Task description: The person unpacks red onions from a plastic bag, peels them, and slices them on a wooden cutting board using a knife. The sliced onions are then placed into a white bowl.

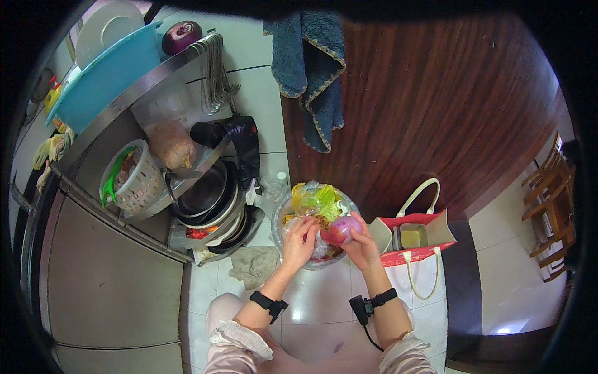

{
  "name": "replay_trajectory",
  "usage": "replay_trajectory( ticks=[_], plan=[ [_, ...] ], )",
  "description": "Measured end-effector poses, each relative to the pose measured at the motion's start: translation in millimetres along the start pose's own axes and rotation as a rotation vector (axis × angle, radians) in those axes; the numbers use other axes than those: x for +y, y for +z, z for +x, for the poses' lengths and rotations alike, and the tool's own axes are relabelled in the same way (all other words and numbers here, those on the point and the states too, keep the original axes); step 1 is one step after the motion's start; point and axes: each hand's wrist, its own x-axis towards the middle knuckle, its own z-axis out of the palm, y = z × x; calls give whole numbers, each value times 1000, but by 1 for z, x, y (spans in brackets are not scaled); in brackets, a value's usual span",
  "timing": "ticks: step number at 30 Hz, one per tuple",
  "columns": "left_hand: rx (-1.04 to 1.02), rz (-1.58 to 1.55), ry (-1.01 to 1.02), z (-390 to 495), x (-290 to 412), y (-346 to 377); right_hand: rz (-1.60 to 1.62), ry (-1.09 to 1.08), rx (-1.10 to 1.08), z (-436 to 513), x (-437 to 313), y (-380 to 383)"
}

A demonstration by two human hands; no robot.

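Note:
In my right hand (363,243) is a purple onion (345,230), its skin reddish on the lower left side. Just left of the onion, my left hand (301,239) has its fingers bent and close together; whether a scrap of skin lies between them cannot be told. Both hands are over a round bin lined with a clear plastic bag (279,210). Inside the bin lie green lettuce leaves (328,202), yellowish leaves and other food scraps.
A red bag with white handles (406,257) stands to the right, a container inside. At left, a shelf holds a white perforated basket (152,184) and bagged onions (173,145), with stacked pans (203,187) beside it. A grey cloth (254,266) lies on the floor tiles.

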Motion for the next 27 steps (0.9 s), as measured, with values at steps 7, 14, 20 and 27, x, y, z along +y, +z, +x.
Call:
replay_trajectory(
  ticks=[7,14,20,27],
  plan=[
    [-153,-493,25,-5,30,4,60,29,-106,1,-3,-1],
    [32,-321,67,-10,50,-2,12,36,-127,0,-4,-1],
    [-59,-179,120,-4,45,-9,10,79,-137,-2,-4,-5],
    [-209,-204,21,-7,39,-13,-52,90,-110,0,0,-8]
  ],
)
